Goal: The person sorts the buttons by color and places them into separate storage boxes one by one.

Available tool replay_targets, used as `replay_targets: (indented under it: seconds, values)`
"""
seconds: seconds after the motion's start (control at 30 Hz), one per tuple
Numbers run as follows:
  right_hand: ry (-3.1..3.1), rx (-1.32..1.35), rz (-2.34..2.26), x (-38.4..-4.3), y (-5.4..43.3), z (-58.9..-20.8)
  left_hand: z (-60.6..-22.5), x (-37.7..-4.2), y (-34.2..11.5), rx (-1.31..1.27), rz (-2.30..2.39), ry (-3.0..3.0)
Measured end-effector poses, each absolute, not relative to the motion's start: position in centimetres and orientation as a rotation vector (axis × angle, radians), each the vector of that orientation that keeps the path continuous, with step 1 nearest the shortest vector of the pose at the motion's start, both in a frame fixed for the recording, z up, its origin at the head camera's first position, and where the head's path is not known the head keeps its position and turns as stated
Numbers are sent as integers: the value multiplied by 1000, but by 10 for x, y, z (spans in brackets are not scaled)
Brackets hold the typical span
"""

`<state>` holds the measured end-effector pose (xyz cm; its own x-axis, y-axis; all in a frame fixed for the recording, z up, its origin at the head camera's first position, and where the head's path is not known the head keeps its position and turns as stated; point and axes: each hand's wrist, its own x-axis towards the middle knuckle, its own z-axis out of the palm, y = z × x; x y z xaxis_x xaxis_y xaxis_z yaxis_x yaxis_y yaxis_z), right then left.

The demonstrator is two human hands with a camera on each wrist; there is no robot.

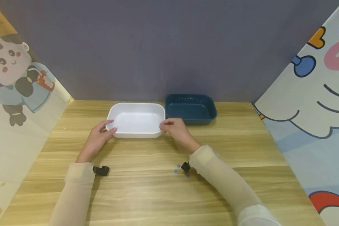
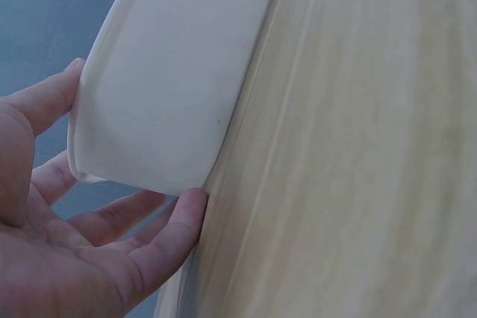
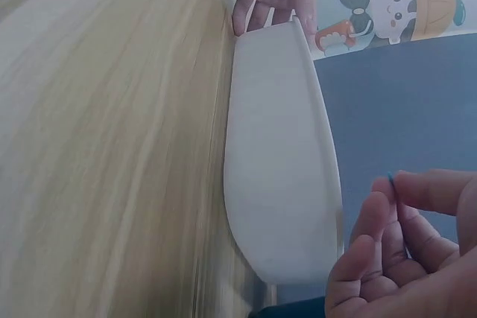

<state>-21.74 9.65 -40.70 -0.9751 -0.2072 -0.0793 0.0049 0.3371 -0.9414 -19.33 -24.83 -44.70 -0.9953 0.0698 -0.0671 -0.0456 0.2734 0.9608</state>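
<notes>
We see the tray toward the back of the surface, the basin just right of it, slightly farther back. The left hand is at the tray's left end, the right hand at its right end; small pieces lie nearer us.

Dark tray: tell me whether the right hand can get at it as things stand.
Likely yes: the right hand is right next to the dark tray, with nothing visible blocking it, though it is pinching a small blue piece.
</notes>
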Motion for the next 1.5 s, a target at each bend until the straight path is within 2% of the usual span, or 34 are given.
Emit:
replay_targets:
  seconds: [0.7, 1.5]
  values:
    - [2357, -163, -1805, -224, 83, -410, -450, -195, -248, 28, 1799, 2450]
    - [2441, -207, -1718, -199, 123, -394, -447, -193, -248, 25, 1816, 2446]
